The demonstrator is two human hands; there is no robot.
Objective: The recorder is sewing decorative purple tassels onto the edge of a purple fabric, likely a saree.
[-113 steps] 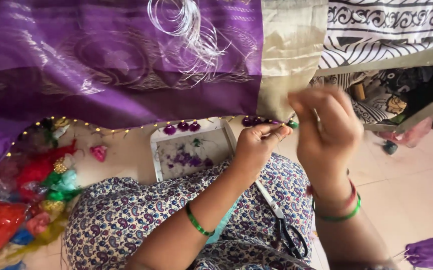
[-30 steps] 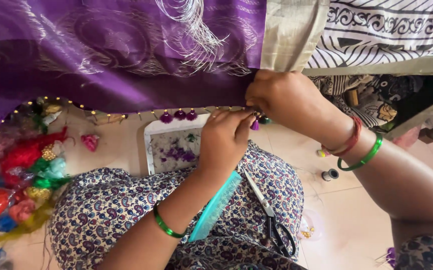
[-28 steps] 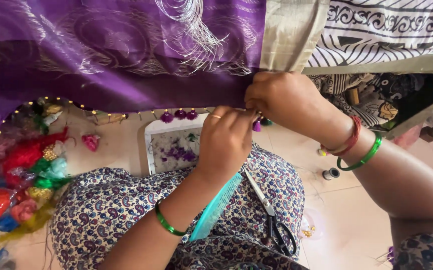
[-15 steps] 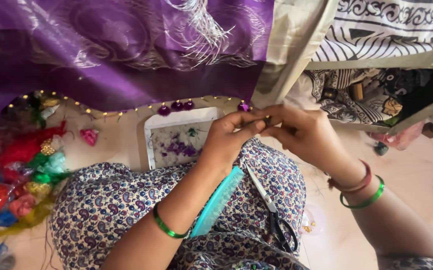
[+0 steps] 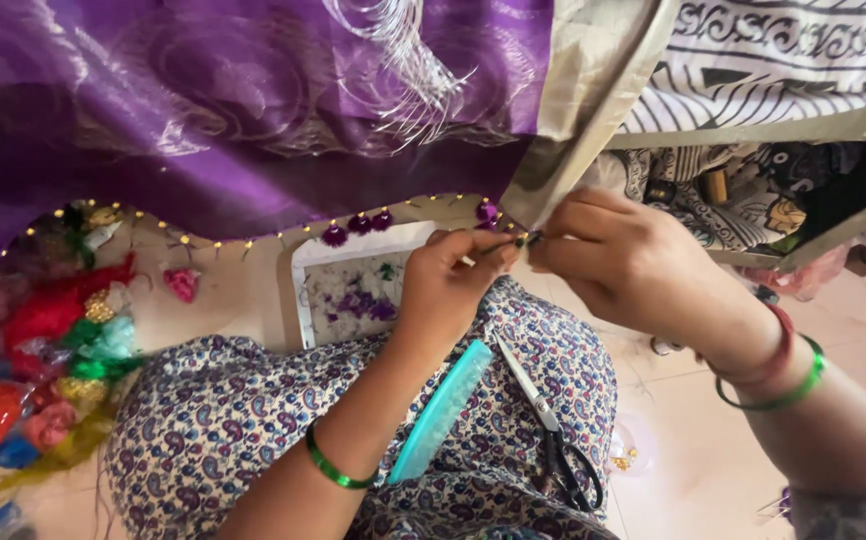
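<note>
Both hands meet just below the corner of the purple cloth (image 5: 253, 110). The left hand (image 5: 448, 290) and the right hand (image 5: 633, 265) pinch with their fingers a thin needle-like tool (image 5: 508, 243) beside the small purple tassels (image 5: 358, 225) on the cloth edge. Further below the cloth, scissors (image 5: 553, 430) and a turquoise comb (image 5: 441, 410) lie on the lap.

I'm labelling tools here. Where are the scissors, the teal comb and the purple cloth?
scissors (image 5: 543, 415), head view, on the blades near the pivot.
teal comb (image 5: 440, 412), head view, middle of its spine.
purple cloth (image 5: 203, 110), head view, on its broad face.
</note>
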